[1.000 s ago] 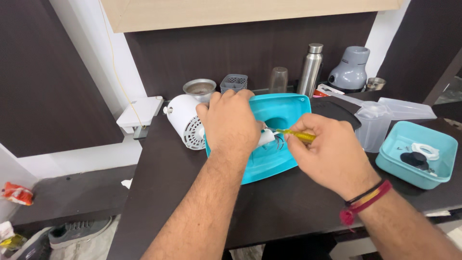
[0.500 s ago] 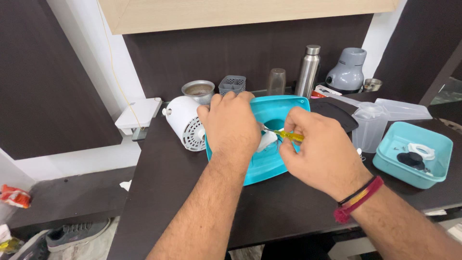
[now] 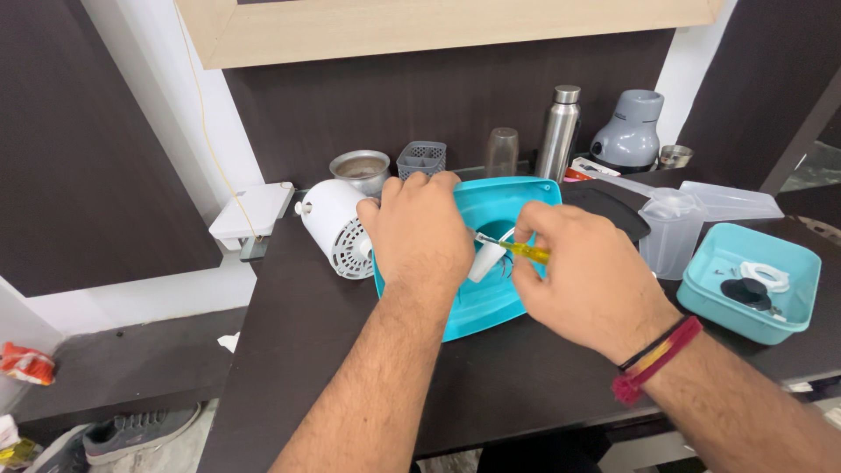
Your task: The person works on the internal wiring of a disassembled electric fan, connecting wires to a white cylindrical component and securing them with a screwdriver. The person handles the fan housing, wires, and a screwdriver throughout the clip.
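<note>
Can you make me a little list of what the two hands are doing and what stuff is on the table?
left hand: presses on a teal casing, fingers by a small white part
right hand: holds a yellow screwdriver, tip aimed into the casing
beside casing: white motor
right side: teal tray with small parts, clear jar
back row: steel bottle, grey jar
table: dark
</note>
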